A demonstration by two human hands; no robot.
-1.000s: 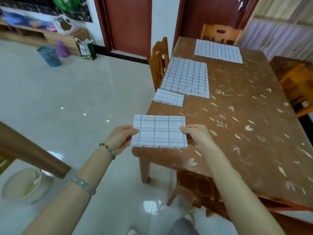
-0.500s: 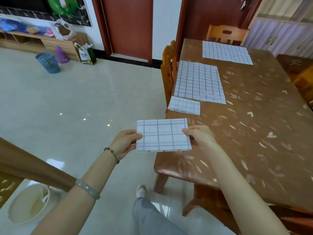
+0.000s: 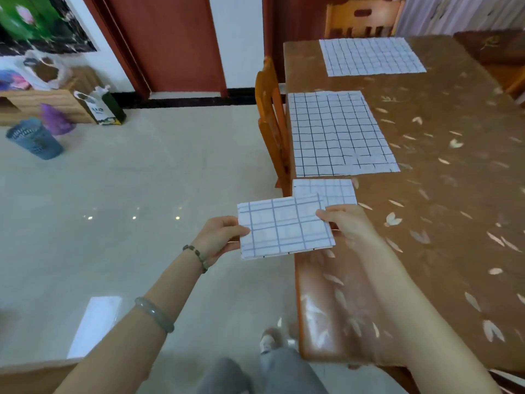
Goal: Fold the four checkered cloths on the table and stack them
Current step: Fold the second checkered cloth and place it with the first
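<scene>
Holding one cloth (image 3: 285,227), folded cloth (image 3: 326,190), two flat cloths (image 3: 338,132) (image 3: 369,55)

bead bracelet (image 3: 197,257), green bangle (image 3: 154,314) (left), grey trousers (image 3: 284,373)

Three cloths lay along the table's (image 3: 426,251) left edge: a folded cloth (image 3: 332,190) nearest, a spread cloth (image 3: 338,135) behind it, and a far cloth (image 3: 369,56) at the table's far end. A held cloth (image 3: 285,226) straddled the table's left edge between the left hand (image 3: 218,237) and the right hand (image 3: 348,223), overlapping the folded cloth's near corner. A side chair (image 3: 270,118) stood against the table's left side.
</scene>
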